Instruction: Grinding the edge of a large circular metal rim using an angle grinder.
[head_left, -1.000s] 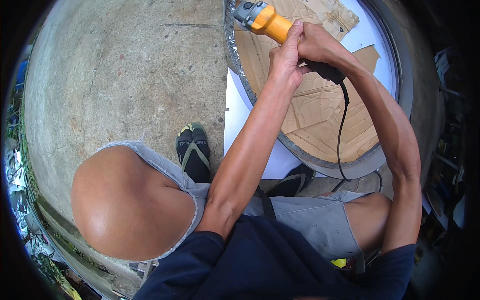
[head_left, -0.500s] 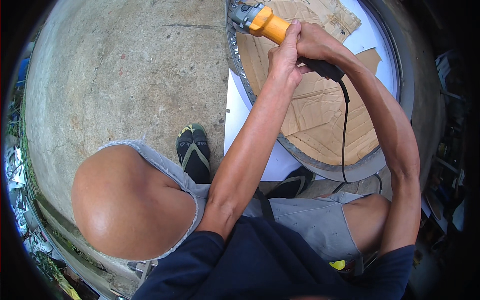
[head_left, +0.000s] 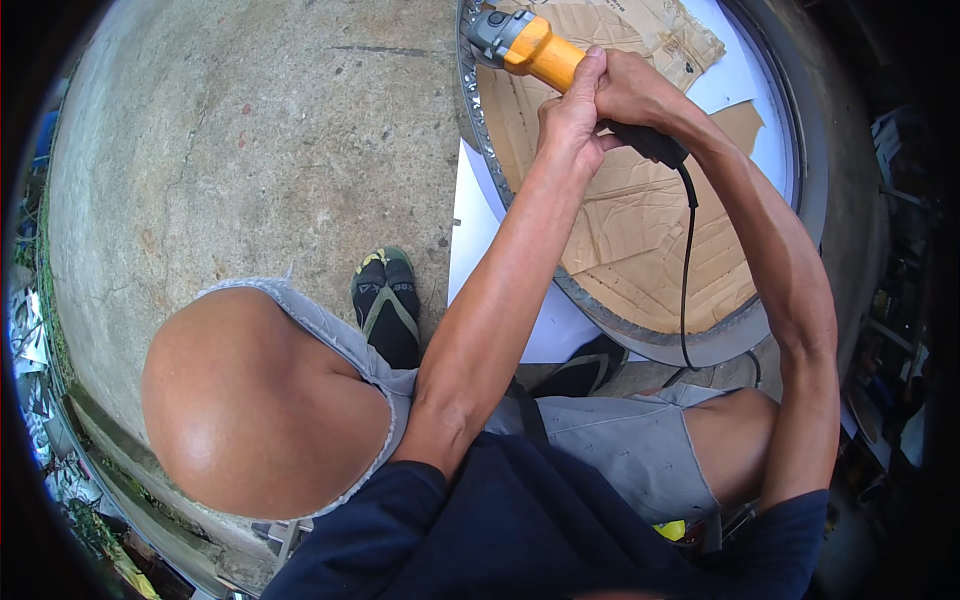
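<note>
Both my hands are wrapped round a yellow and grey angle grinder (head_left: 545, 52) with a black rear handle. My left hand (head_left: 572, 118) grips the body from below, its thumb lying along the yellow casing. Over the back of the body and the handle closes my right hand (head_left: 635, 90). The grinder's grey head reaches the left rim of a large round metal ring (head_left: 478, 125), whose inner edge there looks rough and shiny. Whether the disc touches the metal cannot be seen. From the handle a black cord (head_left: 688, 270) hangs down across the ring.
Brown cardboard (head_left: 640, 215) lies inside the ring, with white sheets (head_left: 540, 325) under and beside it. Stained concrete floor (head_left: 260, 150) spreads to the left. My sandalled foot (head_left: 387, 300) rests close to the sheet. Dark clutter (head_left: 900, 330) lines the right edge.
The grinder and both hands have shifted very slightly right and down along the ring's left rim. Both hands keep their grip.
</note>
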